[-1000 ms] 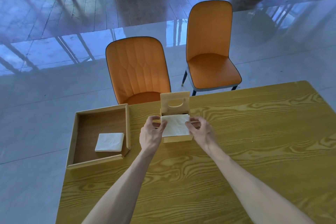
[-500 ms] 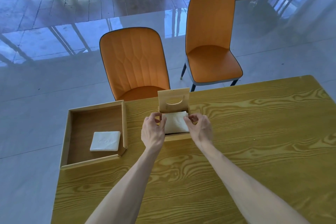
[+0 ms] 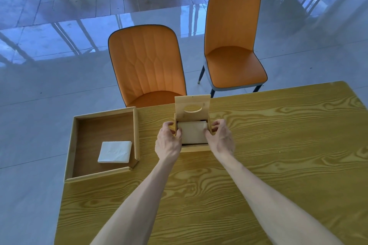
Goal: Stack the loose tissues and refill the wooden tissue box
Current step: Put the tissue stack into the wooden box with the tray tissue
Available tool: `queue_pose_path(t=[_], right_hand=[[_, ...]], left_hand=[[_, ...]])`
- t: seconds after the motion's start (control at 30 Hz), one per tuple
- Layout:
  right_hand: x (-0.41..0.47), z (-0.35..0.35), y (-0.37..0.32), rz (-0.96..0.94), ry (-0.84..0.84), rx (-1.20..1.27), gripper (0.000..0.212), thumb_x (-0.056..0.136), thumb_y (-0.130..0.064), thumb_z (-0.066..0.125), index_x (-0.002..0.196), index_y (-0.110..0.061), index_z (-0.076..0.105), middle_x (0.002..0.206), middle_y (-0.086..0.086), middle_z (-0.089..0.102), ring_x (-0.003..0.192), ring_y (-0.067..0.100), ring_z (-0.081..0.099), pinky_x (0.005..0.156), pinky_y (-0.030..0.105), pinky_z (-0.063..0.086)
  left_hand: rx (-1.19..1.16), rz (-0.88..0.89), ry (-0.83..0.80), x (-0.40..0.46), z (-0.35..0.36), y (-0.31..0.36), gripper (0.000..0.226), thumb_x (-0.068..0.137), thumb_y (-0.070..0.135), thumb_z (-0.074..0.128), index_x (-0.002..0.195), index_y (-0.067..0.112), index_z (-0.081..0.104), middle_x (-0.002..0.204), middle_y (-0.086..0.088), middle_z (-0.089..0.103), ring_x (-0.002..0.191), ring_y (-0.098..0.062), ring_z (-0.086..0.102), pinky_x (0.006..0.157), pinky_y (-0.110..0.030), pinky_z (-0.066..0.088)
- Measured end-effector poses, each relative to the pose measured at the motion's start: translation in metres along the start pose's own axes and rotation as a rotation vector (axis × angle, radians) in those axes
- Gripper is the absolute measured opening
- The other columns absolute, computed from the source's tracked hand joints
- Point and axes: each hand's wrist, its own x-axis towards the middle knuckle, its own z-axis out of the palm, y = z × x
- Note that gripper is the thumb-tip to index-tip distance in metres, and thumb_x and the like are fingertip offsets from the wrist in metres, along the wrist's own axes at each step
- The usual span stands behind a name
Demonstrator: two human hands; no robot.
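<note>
The wooden tissue box [image 3: 196,147] stands near the table's far edge, its lid [image 3: 192,108] with an oval slot tilted up at the back. A stack of white tissues [image 3: 192,132] lies low inside the box. My left hand [image 3: 168,141] grips the stack's left edge and my right hand [image 3: 220,139] its right edge, thumbs dipping into the box. A second stack of folded tissues [image 3: 115,151] lies in the wooden tray [image 3: 103,173] to the left.
The yellow wood-grain table [image 3: 258,165] stretches wide to the right and toward me. Two orange chairs [image 3: 146,65] [image 3: 233,45] stand beyond its far edge on a glossy tiled floor. The tray overhangs the table's left edge.
Both hands have lowered the tissue stack from above the box rim down into the box. The camera has tilted downward.
</note>
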Motion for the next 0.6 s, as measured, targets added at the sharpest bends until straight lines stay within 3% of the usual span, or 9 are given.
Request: queue_pose_path(t=[0.2,0.33,0.4,0.47,0.6], right_hand=[[-0.007,-0.012,-0.005,-0.146,0.049,-0.144,0.022,0.091,-0.031,0.064,0.108,-0.019,0.059,0.109,0.003,0.058,0.078,0.018,0.060,0.059,0.031,0.052],[-0.024,-0.013,-0.030,-0.395,0.091,-0.281,0.011,0.092,-0.025,0.064,0.097,-0.016,0.068,0.096,0.006,0.068,0.075,0.020,0.064,0.055,0.027,0.051],[-0.036,-0.009,-0.047,-0.482,0.033,-0.340,0.013,0.094,-0.026,0.059,0.096,-0.018,0.069,0.093,0.003,0.072,0.075,0.019,0.068,0.056,0.027,0.054],[-0.049,-0.004,-0.065,-0.515,-0.064,-0.422,0.019,0.097,-0.028,0.052,0.102,-0.021,0.069,0.097,0.000,0.073,0.086,0.022,0.070,0.064,0.028,0.055],[-0.072,0.020,-0.097,-0.551,-0.308,-0.576,0.032,0.099,-0.037,0.046,0.121,-0.019,0.060,0.112,0.005,0.069,0.099,0.025,0.067,0.079,0.037,0.055]], left_hand=[[0.029,0.056,-0.193,0.000,-0.023,-0.008,0.041,0.095,0.050,0.048,0.125,0.024,0.058,0.114,0.000,0.071,0.097,-0.022,0.066,0.078,-0.034,0.052],[0.149,0.126,-0.318,-0.004,-0.063,-0.030,0.041,0.095,0.050,0.050,0.127,0.025,0.058,0.123,-0.003,0.068,0.101,-0.020,0.064,0.077,-0.031,0.049],[0.251,0.114,-0.359,-0.006,-0.087,-0.045,0.042,0.096,0.047,0.050,0.129,0.024,0.057,0.125,-0.004,0.066,0.102,-0.020,0.062,0.082,-0.033,0.052],[0.340,0.119,-0.359,-0.009,-0.109,-0.061,0.041,0.095,0.046,0.051,0.129,0.023,0.056,0.125,-0.005,0.065,0.106,-0.024,0.062,0.089,-0.038,0.053],[0.505,0.163,-0.281,-0.016,-0.149,-0.089,0.040,0.096,0.047,0.049,0.131,0.028,0.054,0.124,0.002,0.066,0.112,-0.021,0.061,0.080,-0.034,0.047]])
